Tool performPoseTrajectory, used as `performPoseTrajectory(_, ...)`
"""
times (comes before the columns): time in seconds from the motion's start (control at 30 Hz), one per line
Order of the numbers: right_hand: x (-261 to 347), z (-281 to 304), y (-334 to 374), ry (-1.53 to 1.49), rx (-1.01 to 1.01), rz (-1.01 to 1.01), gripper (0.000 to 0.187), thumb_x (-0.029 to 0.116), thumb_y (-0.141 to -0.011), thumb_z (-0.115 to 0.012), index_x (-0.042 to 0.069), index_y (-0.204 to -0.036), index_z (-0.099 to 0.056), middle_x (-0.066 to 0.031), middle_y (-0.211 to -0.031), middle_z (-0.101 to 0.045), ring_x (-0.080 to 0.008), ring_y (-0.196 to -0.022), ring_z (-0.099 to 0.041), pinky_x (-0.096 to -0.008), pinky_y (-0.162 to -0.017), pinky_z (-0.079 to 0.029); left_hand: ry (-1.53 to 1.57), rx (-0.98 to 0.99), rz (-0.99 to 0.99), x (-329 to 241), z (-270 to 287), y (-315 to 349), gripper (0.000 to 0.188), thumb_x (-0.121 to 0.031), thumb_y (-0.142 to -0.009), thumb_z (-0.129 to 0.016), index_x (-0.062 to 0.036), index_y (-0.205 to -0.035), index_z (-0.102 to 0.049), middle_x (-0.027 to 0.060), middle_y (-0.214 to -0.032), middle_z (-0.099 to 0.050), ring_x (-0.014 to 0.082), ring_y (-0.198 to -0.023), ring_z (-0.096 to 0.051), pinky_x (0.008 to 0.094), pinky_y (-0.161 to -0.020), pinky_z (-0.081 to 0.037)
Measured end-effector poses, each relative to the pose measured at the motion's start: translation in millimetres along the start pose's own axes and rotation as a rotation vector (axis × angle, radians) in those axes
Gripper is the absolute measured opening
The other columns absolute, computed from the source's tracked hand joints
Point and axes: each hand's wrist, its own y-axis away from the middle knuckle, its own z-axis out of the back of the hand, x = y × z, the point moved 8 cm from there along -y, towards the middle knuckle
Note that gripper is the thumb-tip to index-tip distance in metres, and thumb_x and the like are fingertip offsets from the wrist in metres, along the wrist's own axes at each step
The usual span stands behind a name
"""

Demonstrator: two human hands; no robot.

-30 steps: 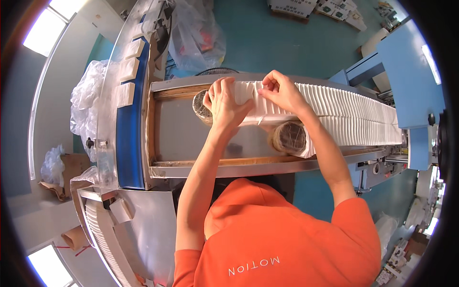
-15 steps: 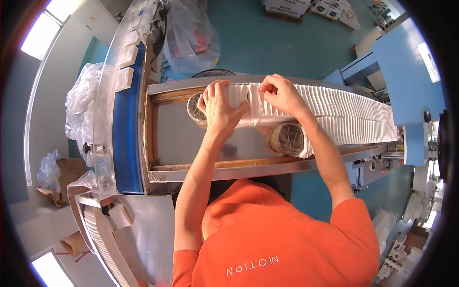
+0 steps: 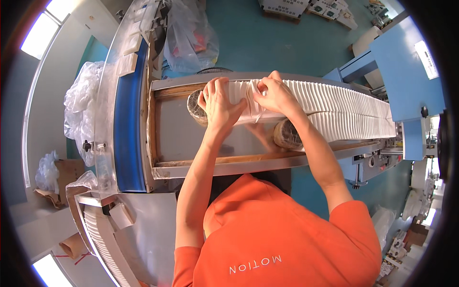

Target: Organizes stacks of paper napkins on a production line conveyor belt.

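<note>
Two long rows of white folded sheets, probably tissue or paper, stand on edge in a metal trough. A round block wrapped in brown tape sits at the left end of the far row; another taped block ends the near row. My left hand is curled over the far row's end beside its block, with a short section of sheets between thumb and fingers. Just to its right, my right hand pinches a white sheet at a small gap in the row. Its fingertips are partly hidden.
A blue belt crosses at the left behind a clear panel. Blue machinery stands at the trough's right end. Wooden strips line the trough. Plastic bags lie beyond, and a metal table is at lower left.
My right hand has moved left, closer to my left hand, and a sheet edge now sticks out beneath its fingers. My left hand stays at the row's end. The view has shifted slightly.
</note>
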Motion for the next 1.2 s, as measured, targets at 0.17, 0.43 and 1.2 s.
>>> performPoseTrajectory(0.17, 15.8, -4.0, 11.8, 0.199, -0.173, 0.045, 0.027, 0.023, -0.073, -0.073, -0.001, -0.083, -0.063, -0.0154, -0.106, -0.051, -0.0359, -0.094, -0.061, -0.0431, -0.084, -0.051, 0.001, -0.003, -0.005, 4.6, 3.0, 0.3, 0.073, -0.035, -0.063, -0.078, -0.0059, -0.125, -0.054, 0.0145, -0.124, -0.054, 0.0334, -0.124, -0.046, 0.0487, -0.110, -0.020)
performPoseTrajectory(0.43, -9.0, 11.7, 17.8, -0.343, -0.403, -0.065, 0.026, 0.020, -0.076, -0.069, -0.003, -0.084, -0.062, -0.0179, -0.109, -0.051, -0.0333, -0.096, -0.055, -0.0402, -0.086, -0.048, -0.015, -0.027, -0.003, -1.2, 0.2, -1.0, 0.075, -0.039, -0.062, -0.080, -0.0059, -0.124, -0.055, 0.0145, -0.126, -0.054, 0.0342, -0.126, -0.044, 0.0498, -0.110, -0.020)
performPoseTrajectory(1.2, 274.1, -228.4, 134.6, -1.419, 1.296, 0.006, 0.050, 0.041, -0.100, -0.057, 0.005, -0.134, -0.052, -0.0055, -0.122, -0.063, -0.0158, -0.113, -0.061, -0.0348, -0.096, -0.050, 0.798, -0.911, 0.459, 50.6, 257.7, 267.1, 0.012, -0.004, -0.094, -0.067, 0.0023, -0.105, -0.067, 0.0041, -0.098, -0.069, 0.0083, -0.090, -0.063, 0.0250, -0.083, -0.052)
